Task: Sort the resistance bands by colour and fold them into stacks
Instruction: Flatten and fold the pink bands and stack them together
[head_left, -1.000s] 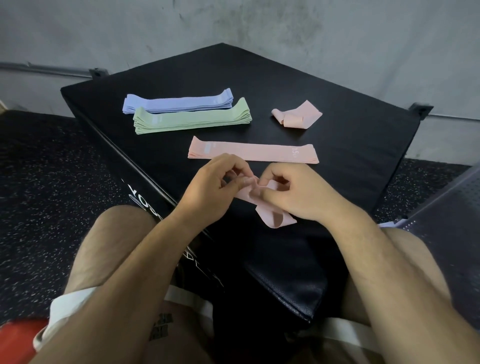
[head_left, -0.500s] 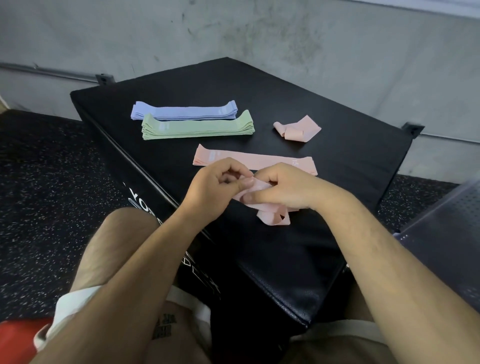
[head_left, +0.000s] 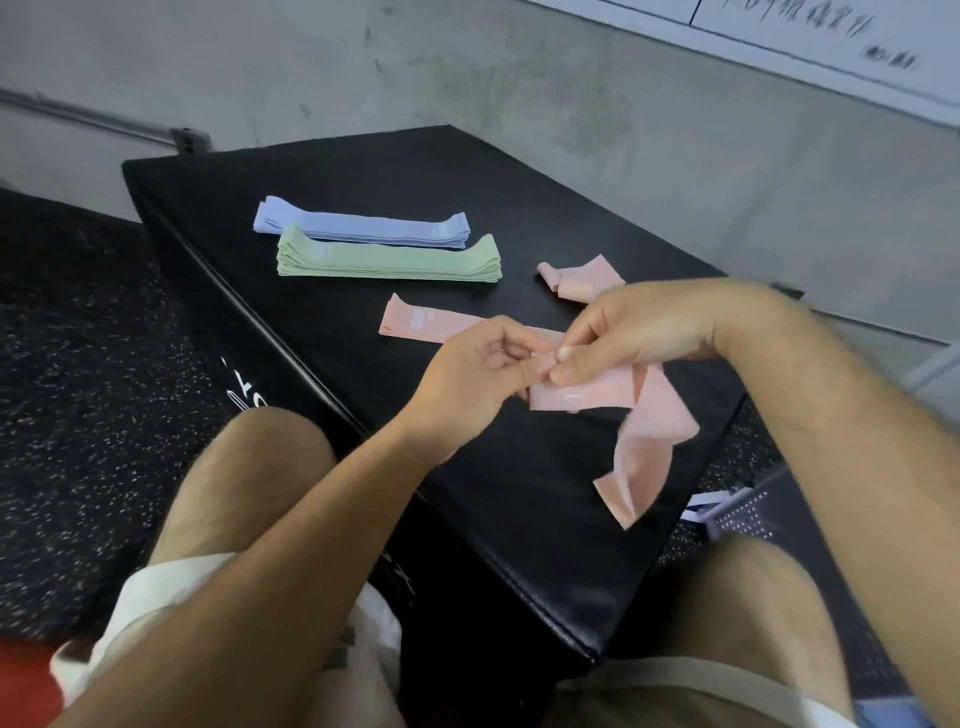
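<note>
While your left hand (head_left: 470, 376) and right hand (head_left: 631, 330) pinch a limp pink band (head_left: 592, 397), its twisted tail blurs under your right wrist.

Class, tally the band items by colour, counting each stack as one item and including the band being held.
Blue: 1, the blue stack
Green: 1, the green stack
Pink: 3, the flat pink band, crumpled pink band, held pink band
Total: 5

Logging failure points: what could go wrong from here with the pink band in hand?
The left hand and right hand pinch the held pink band by fingertips, so the grip could slip. Its tail hangs twisted and may fold crooked. The flat pink band beneath them might get dragged askew.
</note>
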